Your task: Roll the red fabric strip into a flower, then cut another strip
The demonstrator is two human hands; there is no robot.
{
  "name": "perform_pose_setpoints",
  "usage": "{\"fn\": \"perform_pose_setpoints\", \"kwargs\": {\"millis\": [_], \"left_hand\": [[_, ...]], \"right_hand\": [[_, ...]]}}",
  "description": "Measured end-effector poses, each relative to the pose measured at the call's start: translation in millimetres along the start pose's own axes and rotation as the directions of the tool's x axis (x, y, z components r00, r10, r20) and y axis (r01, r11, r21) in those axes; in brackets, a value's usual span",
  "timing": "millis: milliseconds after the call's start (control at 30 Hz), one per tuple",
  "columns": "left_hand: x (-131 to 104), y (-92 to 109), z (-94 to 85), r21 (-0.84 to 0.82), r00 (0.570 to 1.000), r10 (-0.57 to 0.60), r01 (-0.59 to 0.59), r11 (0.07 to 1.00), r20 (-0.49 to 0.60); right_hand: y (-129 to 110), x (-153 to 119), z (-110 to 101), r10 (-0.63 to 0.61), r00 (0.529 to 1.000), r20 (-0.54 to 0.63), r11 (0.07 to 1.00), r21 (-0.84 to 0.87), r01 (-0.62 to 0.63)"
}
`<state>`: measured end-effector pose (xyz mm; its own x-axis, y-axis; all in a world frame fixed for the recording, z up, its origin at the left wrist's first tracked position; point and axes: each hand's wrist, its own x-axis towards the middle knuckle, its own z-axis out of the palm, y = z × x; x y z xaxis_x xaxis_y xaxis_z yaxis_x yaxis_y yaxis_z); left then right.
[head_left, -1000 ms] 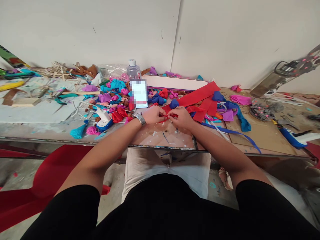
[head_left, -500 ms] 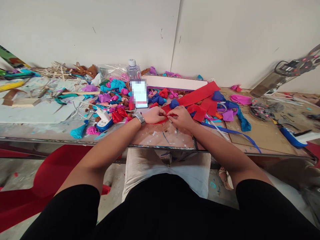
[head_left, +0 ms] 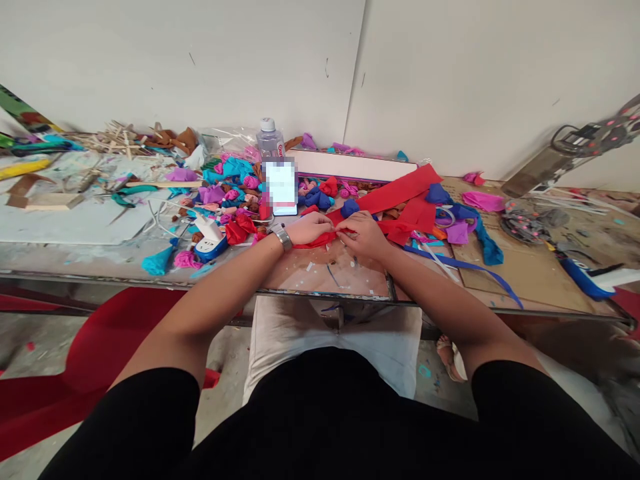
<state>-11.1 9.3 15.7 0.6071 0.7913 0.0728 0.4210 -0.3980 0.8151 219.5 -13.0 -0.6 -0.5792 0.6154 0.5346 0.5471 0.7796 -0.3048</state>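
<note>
A crumpled, thin red paper-like strip now spreads farther below the left hand; its fingers and the right hand's pinch it narrowly over the paint-flecked wooden counter.

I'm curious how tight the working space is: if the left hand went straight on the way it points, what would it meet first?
Beyond the red material at its fingers, the left hand would probably meet the right hand first, though depth is unclear from this one view.

Hiding small details
Covering part of the red strip with the left hand, blurring the phone screen, cropping the red cloth.
</note>
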Motion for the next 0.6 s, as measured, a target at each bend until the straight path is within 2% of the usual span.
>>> {"fn": "perform_pose_setpoints", "kwargs": {"millis": [267,600], "left_hand": [[-2.5,4.5,0.8,-0.039,1.0,-0.019,0.019,0.999,0.011],[-5.5,8.6,0.6,0.15,0.997,0.074,-0.07,0.986,-0.017]], "right_hand": [[-0.5,0.0,1.4,0.036,0.998,-0.052,0.999,0.0,-0.036],[-3.3,-0.5,0.7,0.032,0.999,-0.01,0.999,-0.034,-0.032]]}}
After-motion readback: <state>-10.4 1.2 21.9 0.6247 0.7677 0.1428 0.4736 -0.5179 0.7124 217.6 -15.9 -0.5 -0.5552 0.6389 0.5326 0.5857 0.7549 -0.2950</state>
